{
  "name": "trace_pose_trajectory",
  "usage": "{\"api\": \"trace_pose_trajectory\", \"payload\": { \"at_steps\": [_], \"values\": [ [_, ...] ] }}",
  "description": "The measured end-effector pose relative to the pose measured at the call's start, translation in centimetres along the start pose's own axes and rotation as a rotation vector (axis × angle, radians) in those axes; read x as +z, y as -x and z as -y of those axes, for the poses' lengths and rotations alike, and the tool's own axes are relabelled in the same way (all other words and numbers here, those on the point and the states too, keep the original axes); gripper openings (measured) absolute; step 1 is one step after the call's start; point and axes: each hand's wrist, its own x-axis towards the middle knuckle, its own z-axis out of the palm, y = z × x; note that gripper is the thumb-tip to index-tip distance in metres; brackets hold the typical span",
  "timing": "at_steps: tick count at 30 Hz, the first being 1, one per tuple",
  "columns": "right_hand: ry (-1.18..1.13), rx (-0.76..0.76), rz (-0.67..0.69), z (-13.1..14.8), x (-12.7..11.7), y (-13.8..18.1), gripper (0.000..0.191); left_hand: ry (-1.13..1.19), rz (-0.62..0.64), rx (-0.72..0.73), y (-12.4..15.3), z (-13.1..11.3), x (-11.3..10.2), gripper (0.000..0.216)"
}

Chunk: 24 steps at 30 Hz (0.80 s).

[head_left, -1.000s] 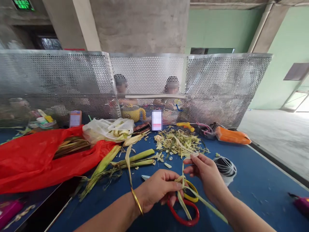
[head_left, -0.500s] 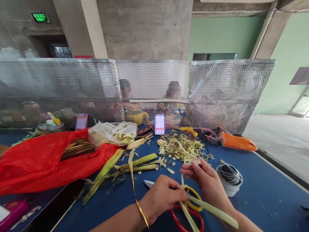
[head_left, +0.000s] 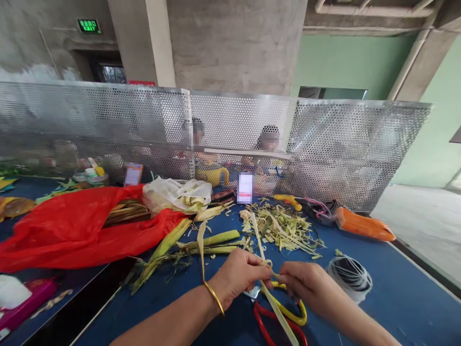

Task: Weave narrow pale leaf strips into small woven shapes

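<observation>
Pale green husk strips (head_left: 256,230) cross and loop at the fingertips of both hands, above the table. My left hand (head_left: 242,275), with a gold bangle on its wrist, pinches the strips near a small loop. Close by on the right, my right hand (head_left: 306,283) has its fingers curled and pinches a strip end beside that loop. One long strip runs upward from the hands and another hangs down toward the near edge. Beneath them lie scissors (head_left: 303,315) with one red and one yellow handle, partly covered by the strip and the left hand.
Husk scraps (head_left: 284,228) are heaped beyond my hands. Left are green stalks (head_left: 216,239), a red plastic bag (head_left: 72,221) and a white bag (head_left: 173,192). A ball of pale cord (head_left: 350,278) and an orange packet (head_left: 365,225) lie right. Behind a perforated metal screen (head_left: 245,120) people sit.
My right hand has come down and in to meet the left at the loop. A strip that pointed lower right now extends upward. The view has shifted slightly left.
</observation>
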Motion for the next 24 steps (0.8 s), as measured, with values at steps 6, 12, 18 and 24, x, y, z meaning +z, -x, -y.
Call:
{"api": "trace_pose_trajectory", "payload": {
  "at_steps": [6,12,18,24],
  "values": [
    [0.259,0.011,-0.21,-0.5,0.6,-0.5,0.027,0.048,0.056,-0.058,0.0,-0.1,0.1,0.025],
    [0.459,-0.079,-0.334,-0.7,0.6,-0.7,0.029,0.055,-0.001,-0.112,-0.3,-0.1,-0.1,0.024],
    [0.506,-0.46,-0.396,2.0,1.1,0.4,0.021,0.091,-0.058,-0.109,-0.8,1.2,0.4,0.031],
    [0.73,-0.551,-0.172,2.7,4.4,0.6,0.023,0.341,-0.009,-0.17,-0.8,1.6,0.8,0.035]
  ]
}}
